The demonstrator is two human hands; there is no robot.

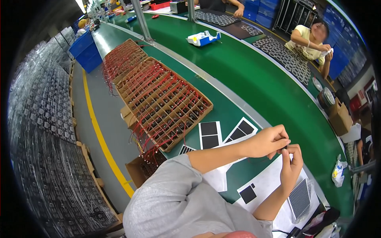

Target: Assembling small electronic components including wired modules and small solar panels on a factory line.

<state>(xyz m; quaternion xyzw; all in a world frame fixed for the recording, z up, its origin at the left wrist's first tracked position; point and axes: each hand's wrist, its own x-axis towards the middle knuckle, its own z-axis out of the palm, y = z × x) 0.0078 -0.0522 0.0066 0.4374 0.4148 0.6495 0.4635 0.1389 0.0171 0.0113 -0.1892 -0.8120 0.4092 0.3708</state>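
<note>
My left hand (266, 142) and my right hand (291, 164) meet over the workbench, fingertips pinched close together. Between them shows a sliver of a small black part (285, 147); my fingers cover most of it, so its kind is unclear. White sheets bearing black rectangles lie under and beside my arms, among them a sheet with two large black panels (209, 135) and a tilted sheet (241, 130). Below my right wrist is a black square sticker (248, 194) on white paper. A striped grey sheet (300, 200) in clear plastic lies right of my right forearm.
A divided cardboard tray (164, 101) of small black parts with red wires stands to the left, another tray (124, 57) behind it. The green conveyor belt (238, 75) runs beyond a metal rail. A co-worker (309, 43) sits across. Wrapped stacks (51, 131) line the left.
</note>
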